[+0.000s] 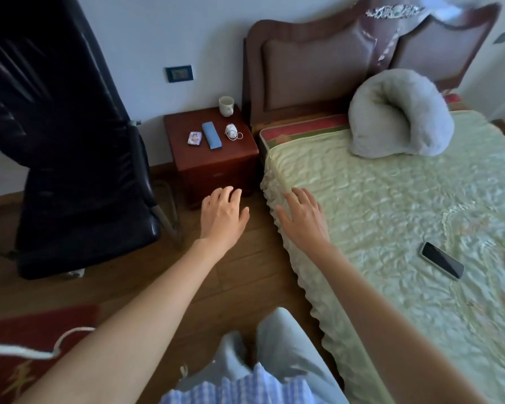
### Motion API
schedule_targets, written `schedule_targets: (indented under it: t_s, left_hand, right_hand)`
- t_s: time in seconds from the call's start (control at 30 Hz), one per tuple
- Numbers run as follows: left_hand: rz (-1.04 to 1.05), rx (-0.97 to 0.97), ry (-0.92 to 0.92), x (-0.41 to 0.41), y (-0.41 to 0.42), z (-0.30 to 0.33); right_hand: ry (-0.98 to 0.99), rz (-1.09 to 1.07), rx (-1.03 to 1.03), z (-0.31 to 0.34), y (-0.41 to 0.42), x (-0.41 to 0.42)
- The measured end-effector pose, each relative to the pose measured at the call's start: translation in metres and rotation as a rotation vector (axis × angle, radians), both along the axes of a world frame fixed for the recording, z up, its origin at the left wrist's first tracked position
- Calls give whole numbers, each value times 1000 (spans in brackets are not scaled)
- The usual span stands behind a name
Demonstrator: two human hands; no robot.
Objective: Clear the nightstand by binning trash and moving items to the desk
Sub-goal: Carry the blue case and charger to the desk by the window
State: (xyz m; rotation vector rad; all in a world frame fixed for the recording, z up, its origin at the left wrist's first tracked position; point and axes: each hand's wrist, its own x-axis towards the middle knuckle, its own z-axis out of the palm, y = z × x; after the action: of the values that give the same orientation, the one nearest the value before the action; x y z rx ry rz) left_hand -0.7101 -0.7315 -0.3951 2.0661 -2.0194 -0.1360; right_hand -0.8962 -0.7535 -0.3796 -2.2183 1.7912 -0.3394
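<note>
Head view is looking down past two bare forearms stretching forward over a wooden floor (239, 275). Left hand (222, 212) is hovering palm down, its fingers (229, 193) loosely spread and holding nothing, in front of the nightstand (216, 164). Right hand (302, 215) is likewise reaching out empty, fingers (299, 196) splayed, over the ruffled edge of the green bedspread (391, 199).

On the nightstand's red-brown top four things are lying apart from one another: a white mug (226, 106) standing upright at the back corner near the headboard (312, 71), a small printed packet (195, 138) toward the left, a blue oblong case (211, 135) lying beside it, and a white rounded item with a looped cord (231, 131) to the right of the case.

A black office chair (70, 141) is standing to the left of the nightstand. On the bed a grey curved pillow (400, 112) is resting near the headboard, and a dark phone (442, 260) is lying face up on the bedspread, well apart from both hands.
</note>
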Motion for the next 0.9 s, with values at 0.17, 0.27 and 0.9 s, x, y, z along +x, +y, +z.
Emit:
schedule_targets:
  t_s: [0.17, 0.27, 0.9]
  left_hand:
    - [54, 14, 4, 11, -74, -10]
    - [88, 18, 0, 11, -129, -10]
    - [315, 141, 4, 58, -343, -31]
  right_hand:
    - [-6, 65, 3, -7, -86, 13]
    - [-17, 87, -2, -10, -148, 14]
    - [-35, 283, 57, -36, -417, 62]
